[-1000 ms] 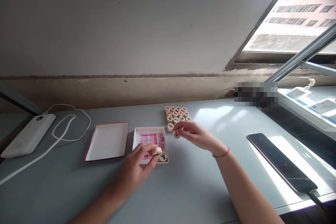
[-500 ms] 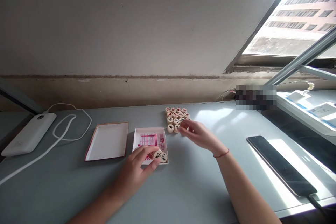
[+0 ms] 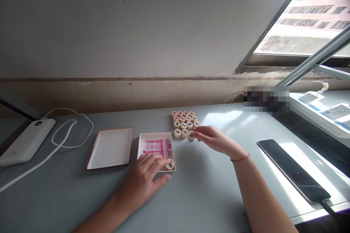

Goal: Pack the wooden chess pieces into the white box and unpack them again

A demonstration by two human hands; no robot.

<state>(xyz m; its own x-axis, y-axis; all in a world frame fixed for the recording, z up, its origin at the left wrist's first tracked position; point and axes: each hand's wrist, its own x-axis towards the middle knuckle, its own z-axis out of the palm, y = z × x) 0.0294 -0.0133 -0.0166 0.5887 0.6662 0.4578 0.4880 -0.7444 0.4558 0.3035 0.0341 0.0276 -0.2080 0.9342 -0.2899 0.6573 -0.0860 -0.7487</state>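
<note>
My left hand (image 3: 147,178) rests over the near edge of a small white box (image 3: 156,135), thumb and fingers apart. Its index fingertip touches a round wooden Chinese chess piece (image 3: 170,165) in the box's near right corner; the fingers hide part of the box floor. Red lines show on a sheet (image 3: 157,146) inside. To the right, my right hand (image 3: 214,139) has its fingers closed on a Chinese chess piece (image 3: 191,135) at the front right of a block of stacked pieces (image 3: 183,125), marked in red and black.
Left of the box lies its open lid (image 3: 111,148), inside up. A white power bank (image 3: 28,142) with a looping white cable (image 3: 64,142) sits farther left. On the right is a phone (image 3: 292,169) with a cable plugged in. A wall (image 3: 131,94) bounds the table's back.
The left fingers have parted, and the piece they held is no longer visible between them. My right hand has shifted slightly right, and the piece at its fingertips now shows in the front row.
</note>
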